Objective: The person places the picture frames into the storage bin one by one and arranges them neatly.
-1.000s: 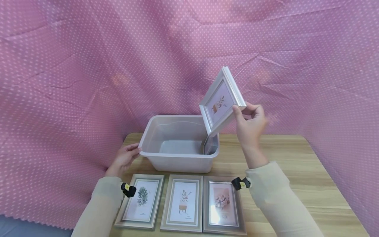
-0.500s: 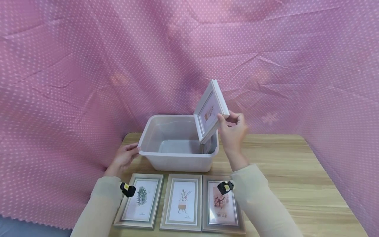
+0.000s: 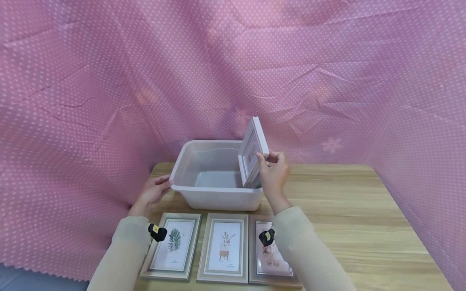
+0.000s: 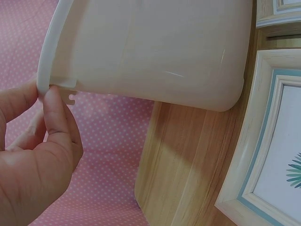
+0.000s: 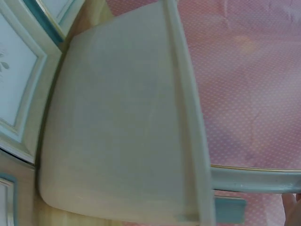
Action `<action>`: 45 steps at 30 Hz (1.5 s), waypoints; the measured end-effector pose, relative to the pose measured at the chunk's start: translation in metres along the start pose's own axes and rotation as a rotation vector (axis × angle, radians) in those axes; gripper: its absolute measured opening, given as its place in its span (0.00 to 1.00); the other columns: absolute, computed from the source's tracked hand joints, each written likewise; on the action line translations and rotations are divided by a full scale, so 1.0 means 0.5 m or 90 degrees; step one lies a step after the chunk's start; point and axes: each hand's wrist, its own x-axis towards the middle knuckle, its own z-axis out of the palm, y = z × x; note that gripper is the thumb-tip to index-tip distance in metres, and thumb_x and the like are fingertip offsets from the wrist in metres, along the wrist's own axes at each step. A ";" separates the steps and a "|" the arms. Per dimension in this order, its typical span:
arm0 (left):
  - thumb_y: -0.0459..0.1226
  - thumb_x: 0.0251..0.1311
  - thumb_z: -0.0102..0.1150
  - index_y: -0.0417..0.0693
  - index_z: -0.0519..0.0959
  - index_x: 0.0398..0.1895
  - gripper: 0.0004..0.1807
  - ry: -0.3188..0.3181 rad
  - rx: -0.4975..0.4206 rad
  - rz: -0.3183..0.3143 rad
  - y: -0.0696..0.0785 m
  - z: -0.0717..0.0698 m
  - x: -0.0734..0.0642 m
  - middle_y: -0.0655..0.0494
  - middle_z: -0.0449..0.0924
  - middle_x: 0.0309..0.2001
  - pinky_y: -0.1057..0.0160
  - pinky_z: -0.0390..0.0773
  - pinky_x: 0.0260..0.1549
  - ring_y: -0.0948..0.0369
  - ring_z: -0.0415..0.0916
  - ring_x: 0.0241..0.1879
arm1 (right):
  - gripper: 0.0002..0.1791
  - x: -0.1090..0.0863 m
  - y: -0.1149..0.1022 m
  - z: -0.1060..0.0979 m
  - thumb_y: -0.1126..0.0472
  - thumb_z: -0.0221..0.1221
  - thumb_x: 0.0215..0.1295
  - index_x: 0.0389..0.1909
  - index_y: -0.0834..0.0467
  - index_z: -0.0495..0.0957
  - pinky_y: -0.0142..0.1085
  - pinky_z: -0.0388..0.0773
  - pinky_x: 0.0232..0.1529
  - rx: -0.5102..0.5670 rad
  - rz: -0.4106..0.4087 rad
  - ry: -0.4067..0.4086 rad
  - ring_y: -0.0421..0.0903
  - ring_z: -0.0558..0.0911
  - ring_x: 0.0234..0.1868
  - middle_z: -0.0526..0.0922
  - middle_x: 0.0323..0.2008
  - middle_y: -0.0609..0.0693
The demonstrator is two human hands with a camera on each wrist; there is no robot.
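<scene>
A white picture frame (image 3: 251,153) with a plant print stands tilted in the right end of a pale plastic bin (image 3: 218,199), its upper half above the rim. My right hand (image 3: 274,176) pinches its right edge, thumb on the front. In the right wrist view, the frame's edge (image 5: 256,181) crosses the bin's rim, with fingertips (image 5: 292,209) at the picture's border. My left hand (image 3: 151,195) pinches the bin's left rim between thumb and fingers, as the left wrist view shows of this hand (image 4: 42,146). The held frame's lower part is hidden behind the bin's front wall.
Three picture frames lie face up before the bin: a green leaf print (image 3: 175,242), a potted plant print (image 3: 225,246) and a pink flower print (image 3: 271,264), partly covered by the right sleeve. The wooden table (image 3: 346,202) meets a pink dotted cloth (image 3: 182,81) behind.
My right hand has brought the white picture frame down and to the left, into the bin's right end. My left hand has stayed at the rim.
</scene>
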 end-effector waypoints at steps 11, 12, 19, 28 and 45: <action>0.25 0.66 0.50 0.21 0.56 0.65 0.27 -0.009 -0.017 0.014 0.000 0.004 0.001 0.44 0.73 0.51 0.74 0.77 0.42 0.70 0.75 0.39 | 0.19 -0.050 0.016 0.024 0.59 0.71 0.52 0.35 0.67 0.74 0.33 0.82 0.30 -0.042 0.063 0.022 0.49 0.83 0.29 0.82 0.31 0.56; 0.24 0.66 0.50 0.21 0.57 0.65 0.27 -0.008 -0.019 0.016 0.000 0.004 0.000 0.45 0.73 0.50 0.74 0.77 0.42 0.69 0.76 0.39 | 0.19 -0.054 0.017 0.025 0.58 0.71 0.52 0.35 0.66 0.75 0.34 0.82 0.30 -0.051 0.065 0.027 0.49 0.83 0.29 0.82 0.31 0.56; 0.25 0.66 0.50 0.21 0.56 0.65 0.28 -0.011 -0.025 0.016 0.000 0.004 -0.001 0.46 0.74 0.49 0.74 0.77 0.42 0.69 0.76 0.40 | 0.19 -0.082 0.023 0.026 0.53 0.73 0.49 0.34 0.62 0.79 0.42 0.76 0.32 -0.118 0.072 0.044 0.47 0.81 0.26 0.82 0.28 0.52; 0.26 0.66 0.51 0.23 0.57 0.66 0.28 -0.009 -0.014 0.003 -0.001 0.002 -0.002 0.49 0.74 0.49 0.74 0.77 0.42 0.69 0.75 0.40 | 0.18 -0.112 0.040 0.025 0.52 0.74 0.47 0.31 0.59 0.80 0.44 0.73 0.26 -0.145 0.055 0.063 0.47 0.79 0.24 0.81 0.24 0.50; 0.29 0.67 0.52 0.29 0.59 0.67 0.28 0.005 0.020 -0.028 0.000 -0.003 -0.004 0.40 0.65 0.60 0.67 0.73 0.53 0.68 0.74 0.43 | 0.17 -0.138 0.055 0.028 0.50 0.74 0.45 0.29 0.55 0.80 0.44 0.70 0.23 -0.201 0.049 0.046 0.48 0.81 0.27 0.84 0.32 0.46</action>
